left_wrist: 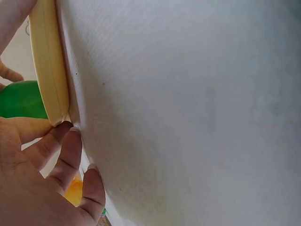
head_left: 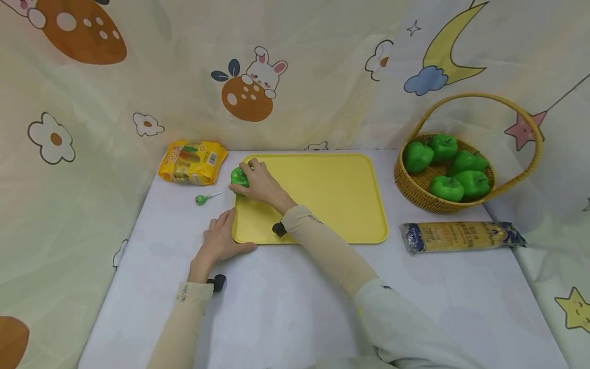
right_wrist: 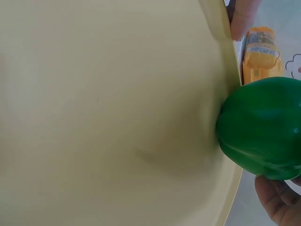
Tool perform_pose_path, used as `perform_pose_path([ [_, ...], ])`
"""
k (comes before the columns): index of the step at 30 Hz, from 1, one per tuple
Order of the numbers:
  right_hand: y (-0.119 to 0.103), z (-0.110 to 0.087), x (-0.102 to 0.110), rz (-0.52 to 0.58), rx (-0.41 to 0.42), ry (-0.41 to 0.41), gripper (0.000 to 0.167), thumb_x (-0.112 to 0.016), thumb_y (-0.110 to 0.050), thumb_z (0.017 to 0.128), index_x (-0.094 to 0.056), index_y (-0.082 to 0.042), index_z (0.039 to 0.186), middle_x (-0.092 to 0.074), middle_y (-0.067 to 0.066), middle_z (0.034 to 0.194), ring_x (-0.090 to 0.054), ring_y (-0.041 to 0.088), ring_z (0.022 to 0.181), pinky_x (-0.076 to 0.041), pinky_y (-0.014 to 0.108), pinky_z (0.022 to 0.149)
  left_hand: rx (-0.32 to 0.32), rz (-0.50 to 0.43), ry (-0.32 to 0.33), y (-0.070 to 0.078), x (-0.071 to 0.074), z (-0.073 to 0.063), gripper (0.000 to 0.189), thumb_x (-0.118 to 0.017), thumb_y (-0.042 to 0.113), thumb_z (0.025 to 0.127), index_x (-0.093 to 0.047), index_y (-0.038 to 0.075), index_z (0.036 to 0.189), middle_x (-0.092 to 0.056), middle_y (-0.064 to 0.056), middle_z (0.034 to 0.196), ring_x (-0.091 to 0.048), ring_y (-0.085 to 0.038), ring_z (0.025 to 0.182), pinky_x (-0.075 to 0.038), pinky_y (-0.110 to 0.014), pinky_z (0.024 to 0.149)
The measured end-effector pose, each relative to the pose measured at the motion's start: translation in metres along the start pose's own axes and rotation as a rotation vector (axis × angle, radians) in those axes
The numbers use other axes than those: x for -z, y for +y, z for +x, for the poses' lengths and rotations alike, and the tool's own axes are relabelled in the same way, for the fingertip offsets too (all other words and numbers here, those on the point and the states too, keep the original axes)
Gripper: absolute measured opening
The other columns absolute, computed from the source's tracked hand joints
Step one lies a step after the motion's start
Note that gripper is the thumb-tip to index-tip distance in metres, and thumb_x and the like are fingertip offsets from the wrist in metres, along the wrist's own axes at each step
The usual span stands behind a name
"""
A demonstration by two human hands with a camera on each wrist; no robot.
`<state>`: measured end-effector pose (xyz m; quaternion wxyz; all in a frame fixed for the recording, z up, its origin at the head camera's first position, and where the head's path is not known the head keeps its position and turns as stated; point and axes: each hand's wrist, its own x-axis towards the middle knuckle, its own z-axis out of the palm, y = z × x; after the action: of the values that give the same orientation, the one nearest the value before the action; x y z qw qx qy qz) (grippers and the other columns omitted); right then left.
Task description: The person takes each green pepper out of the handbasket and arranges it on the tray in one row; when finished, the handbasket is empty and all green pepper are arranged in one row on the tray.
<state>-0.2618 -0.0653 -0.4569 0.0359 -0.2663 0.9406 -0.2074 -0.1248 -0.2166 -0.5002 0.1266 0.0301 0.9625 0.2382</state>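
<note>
My right hand (head_left: 264,185) grips a green bell pepper (head_left: 239,177) at the left rim of the yellow tray (head_left: 322,200). Seen from the right wrist, the bell pepper (right_wrist: 263,129) overlaps the tray's rim, with fingertips (right_wrist: 270,195) against its lower side. At the tray's near left corner is my left hand (head_left: 222,240), thumb along the front edge and fingers by the left edge. The left wrist view has those fingertips (left_wrist: 73,146) right at the underside of the tray's edge (left_wrist: 49,61), beside the white tabletop.
Left of the tray lie a yellow package (head_left: 193,163) and a green lollipop (head_left: 201,200). To the right stands a wicker basket (head_left: 415,197) with a tall handle, holding several green bell peppers (head_left: 465,161). A long clear-and-blue food packet (head_left: 461,237) lies in front of it.
</note>
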Motion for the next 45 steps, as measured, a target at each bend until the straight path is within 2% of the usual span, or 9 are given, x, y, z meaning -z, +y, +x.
perform_pose_path([
  [10, 0.004, -0.004, -0.005, -0.067, -0.027, 0.001, 0.081, -0.055, -0.07, 0.091, -0.04, -0.017, 0.152, -0.042, 0.009, 0.149, -0.048, 0.024, 0.12, -0.051, 0.034, 0.096, -0.003, 0.004, -0.011, 0.002, -0.005, 0.0, 0.121, -0.078, 0.065, 0.074, -0.015, 0.01, 0.161, -0.029, -0.018, 0.162, -0.038, -0.039, 0.126, -0.037, -0.057, 0.092],
  [17, 0.007, -0.006, -0.004, -0.082, -0.03, 0.014, 0.083, -0.056, -0.072, 0.089, -0.04, -0.018, 0.151, -0.045, 0.01, 0.148, -0.048, 0.025, 0.123, -0.048, 0.037, 0.101, -0.004, 0.004, -0.016, 0.004, -0.007, 0.002, 0.121, -0.078, 0.065, 0.074, -0.015, 0.01, 0.161, -0.028, -0.018, 0.162, -0.038, -0.039, 0.126, -0.037, -0.057, 0.092],
  [23, 0.013, -0.015, 0.007, -0.128, -0.027, 0.062, 0.087, -0.056, -0.075, 0.086, -0.041, -0.018, 0.15, -0.045, 0.009, 0.15, -0.048, 0.027, 0.128, -0.046, 0.043, 0.105, -0.002, 0.007, -0.023, 0.005, -0.007, 0.003, 0.122, -0.077, 0.065, 0.074, -0.013, 0.009, 0.161, -0.027, -0.018, 0.163, -0.037, -0.039, 0.128, -0.036, -0.059, 0.095],
  [28, 0.023, -0.03, 0.024, -0.11, -0.004, 0.134, 0.087, -0.059, -0.073, 0.086, -0.043, -0.015, 0.15, -0.044, 0.009, 0.152, -0.046, 0.029, 0.133, -0.043, 0.045, 0.109, 0.004, 0.002, -0.03, 0.005, -0.005, 0.005, 0.122, -0.077, 0.065, 0.075, -0.012, 0.009, 0.162, -0.025, -0.018, 0.164, -0.035, -0.039, 0.129, -0.035, -0.059, 0.097],
  [33, 0.038, -0.05, 0.043, -0.067, 0.037, 0.214, 0.08, -0.063, -0.065, 0.088, -0.048, -0.013, 0.146, -0.048, 0.009, 0.149, -0.046, 0.029, 0.135, -0.042, 0.046, 0.109, -0.001, -0.011, -0.037, 0.003, -0.004, 0.004, 0.123, -0.077, 0.066, 0.075, -0.01, 0.01, 0.162, -0.024, -0.019, 0.164, -0.033, -0.04, 0.131, -0.033, -0.061, 0.099],
  [40, 0.065, -0.085, 0.069, -0.044, 0.117, 0.317, 0.064, -0.067, -0.052, 0.09, -0.059, -0.009, 0.136, -0.058, 0.011, 0.137, -0.052, 0.032, 0.13, -0.045, 0.05, 0.102, 0.015, -0.002, -0.036, 0.0, -0.003, 0.004, 0.125, -0.076, 0.068, 0.075, -0.008, 0.01, 0.162, -0.021, -0.019, 0.165, -0.031, -0.04, 0.134, -0.03, -0.064, 0.103],
  [45, 0.092, -0.114, 0.079, -0.008, 0.136, 0.406, 0.057, -0.071, -0.045, 0.088, -0.065, -0.005, 0.128, -0.062, 0.015, 0.13, -0.055, 0.037, 0.122, -0.046, 0.052, 0.096, 0.019, -0.017, -0.028, -0.001, -0.003, 0.003, 0.126, -0.076, 0.068, 0.074, -0.008, 0.009, 0.162, -0.021, -0.019, 0.165, -0.03, -0.041, 0.135, -0.028, -0.067, 0.105],
])
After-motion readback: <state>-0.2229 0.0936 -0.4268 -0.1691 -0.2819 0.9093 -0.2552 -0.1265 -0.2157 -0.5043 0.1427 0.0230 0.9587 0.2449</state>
